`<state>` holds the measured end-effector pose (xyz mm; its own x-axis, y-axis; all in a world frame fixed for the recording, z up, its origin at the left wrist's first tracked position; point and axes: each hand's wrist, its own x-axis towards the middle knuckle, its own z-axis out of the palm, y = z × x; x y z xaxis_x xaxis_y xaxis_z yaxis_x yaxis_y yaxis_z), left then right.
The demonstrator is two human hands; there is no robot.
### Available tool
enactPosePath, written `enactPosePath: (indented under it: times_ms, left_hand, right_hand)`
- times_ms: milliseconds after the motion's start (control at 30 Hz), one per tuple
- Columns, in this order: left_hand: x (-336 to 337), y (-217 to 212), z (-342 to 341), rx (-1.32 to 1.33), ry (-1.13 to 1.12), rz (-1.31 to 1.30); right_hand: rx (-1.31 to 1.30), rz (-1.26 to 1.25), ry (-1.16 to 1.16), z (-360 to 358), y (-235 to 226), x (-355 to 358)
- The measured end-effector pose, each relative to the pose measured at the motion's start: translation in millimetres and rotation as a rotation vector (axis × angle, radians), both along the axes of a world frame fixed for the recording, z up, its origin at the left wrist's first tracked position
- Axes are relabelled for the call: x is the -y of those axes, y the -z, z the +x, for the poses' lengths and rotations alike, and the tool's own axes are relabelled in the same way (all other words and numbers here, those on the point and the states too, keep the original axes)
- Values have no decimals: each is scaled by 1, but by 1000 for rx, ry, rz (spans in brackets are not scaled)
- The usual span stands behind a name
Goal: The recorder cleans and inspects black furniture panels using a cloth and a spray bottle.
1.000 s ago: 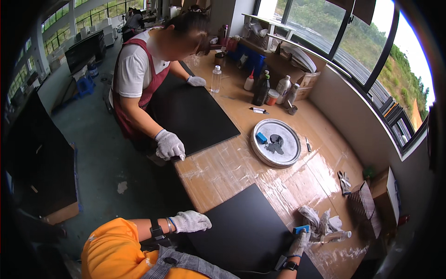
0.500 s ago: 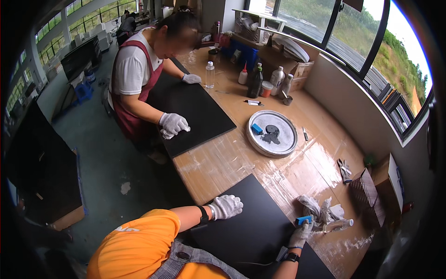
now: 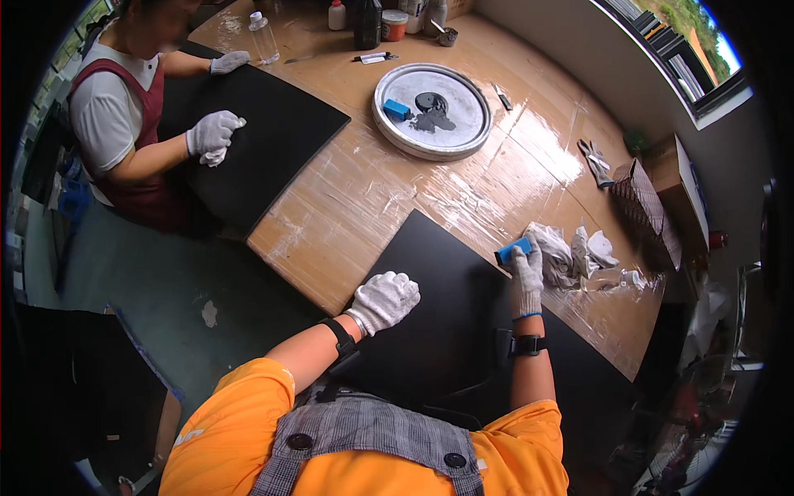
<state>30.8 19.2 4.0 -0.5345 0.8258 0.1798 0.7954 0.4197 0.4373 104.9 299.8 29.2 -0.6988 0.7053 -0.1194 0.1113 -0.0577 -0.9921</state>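
A smooth black panel [image 3: 434,310] lies in front of me, its left edge under my left hand [image 3: 386,302]. That hand wears a white knit glove, its fingers curled into a loose fist; anything inside them is hidden. My right hand [image 3: 527,277], also gloved, pinches a small blue block [image 3: 514,250] with a dark underside, near the panel's right edge. Beside this hand, crumpled white rags [image 3: 571,252] lie on the wrapped table, with a clear bottle [image 3: 616,279] next to them.
A round pale tray [image 3: 389,136] holds dark paste and another blue block [image 3: 397,109]. At left, a co-worker's gloved hand [image 3: 213,136] presses a white cloth on another black panel [image 3: 273,124]. A knife [image 3: 502,97], grey gloves [image 3: 595,163] and several bottles are farther off.
My view has swung rightward and down. The blue block in my right hand has moved slightly up and left along the panel's right edge. My left hand stays at the panel's left edge.
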Motion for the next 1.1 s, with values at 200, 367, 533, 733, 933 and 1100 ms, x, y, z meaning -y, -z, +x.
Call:
enactPosePath:
  times_ms: [200, 367, 533, 733, 933, 1100]
  left_hand:
    - [3, -4, 2, 54, 2, 42]
    - [5, -6, 2, 44, 13, 50]
    - [4, -4, 0, 56, 27, 35]
    - [3, -1, -4, 39, 50, -25]
    - [2, -3, -3, 87, 73, -37]
    - [0, -3, -2, 73, 72, -41]
  right_hand:
    - [262, 386, -298, -84, -5, 59]
    - [310, 714, -334, -128, -4, 91]
    - [381, 620, -363, -140, -4, 96]
    - [645, 735, -333, -94, -22, 65]
    - [833, 808, -51, -1, -17, 9]
    - [777, 630, -47, -38, -12, 42]
